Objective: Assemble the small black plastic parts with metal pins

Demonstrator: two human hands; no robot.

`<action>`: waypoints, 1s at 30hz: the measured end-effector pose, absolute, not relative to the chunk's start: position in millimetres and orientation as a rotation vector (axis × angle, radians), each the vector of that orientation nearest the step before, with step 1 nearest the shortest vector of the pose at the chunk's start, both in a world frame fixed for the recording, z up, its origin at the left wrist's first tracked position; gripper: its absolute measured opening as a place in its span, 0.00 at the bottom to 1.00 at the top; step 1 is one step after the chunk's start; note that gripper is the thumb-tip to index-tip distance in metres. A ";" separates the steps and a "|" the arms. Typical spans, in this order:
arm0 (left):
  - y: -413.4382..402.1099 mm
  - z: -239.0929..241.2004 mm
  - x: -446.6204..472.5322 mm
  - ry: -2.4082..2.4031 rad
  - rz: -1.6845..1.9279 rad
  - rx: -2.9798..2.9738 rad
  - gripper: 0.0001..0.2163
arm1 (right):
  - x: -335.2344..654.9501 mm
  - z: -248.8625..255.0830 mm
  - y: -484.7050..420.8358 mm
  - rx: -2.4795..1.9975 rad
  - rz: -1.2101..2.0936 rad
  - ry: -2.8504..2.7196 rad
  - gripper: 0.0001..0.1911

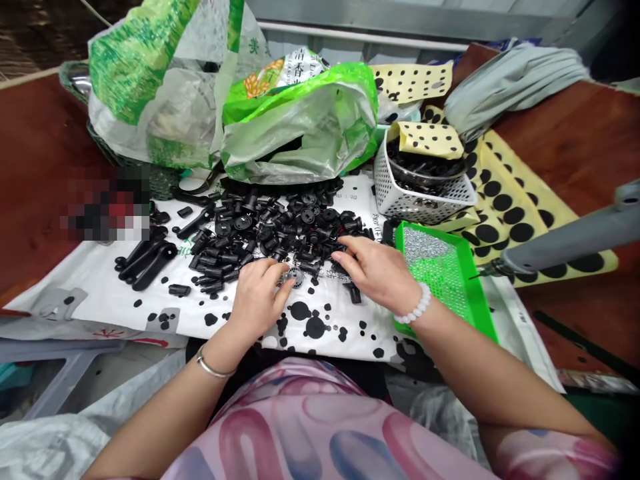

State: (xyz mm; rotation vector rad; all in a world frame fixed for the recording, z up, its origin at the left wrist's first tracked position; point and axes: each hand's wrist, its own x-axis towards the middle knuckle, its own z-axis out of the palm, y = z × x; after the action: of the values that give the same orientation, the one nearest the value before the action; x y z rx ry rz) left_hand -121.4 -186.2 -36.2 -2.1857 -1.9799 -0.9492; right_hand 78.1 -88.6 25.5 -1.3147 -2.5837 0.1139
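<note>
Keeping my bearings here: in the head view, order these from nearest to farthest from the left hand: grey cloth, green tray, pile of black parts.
1. Pile of black parts: right beside the left hand, mostly beyond it.
2. Green tray: to the right, past the right hand.
3. Grey cloth: far back right.

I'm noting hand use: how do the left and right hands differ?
The left hand holds a grey disc; the right hand is at the pile of black parts, its grip unclear. The left hand's wrist bears a silvery bangle; the right hand's, a white beaded bracelet. Both are ungloved.
</note>
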 end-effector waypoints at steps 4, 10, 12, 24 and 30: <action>-180.1 -34.6 -122.6 -1.974 -0.828 -2.200 0.09 | 73.7 25.5 -82.1 -1.307 0.039 -2.751 0.12; -198.7 -38.5 -151.8 -2.184 -0.824 -2.027 0.08 | 52.4 16.6 -97.2 -0.759 0.041 -3.029 0.11; -207.0 -38.3 -158.1 -2.223 -0.832 -1.989 0.08 | 36.7 11.4 -105.7 -0.594 0.005 -3.051 0.10; -234.5 -43.5 -171.9 -2.283 -0.954 -1.933 0.09 | -39.3 -13.1 -124.9 -0.388 -0.054 -3.200 0.12; -229.0 -36.9 -169.6 -2.227 -1.037 -1.960 0.08 | -8.5 -2.3 -123.2 -0.820 0.189 -2.872 0.11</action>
State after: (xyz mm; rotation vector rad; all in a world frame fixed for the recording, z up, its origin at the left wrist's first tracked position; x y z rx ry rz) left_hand -169.6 -229.0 -36.9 -1.9598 -2.2268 -1.0366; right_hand -8.5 -123.2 -2.3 -0.8197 -2.8717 0.1891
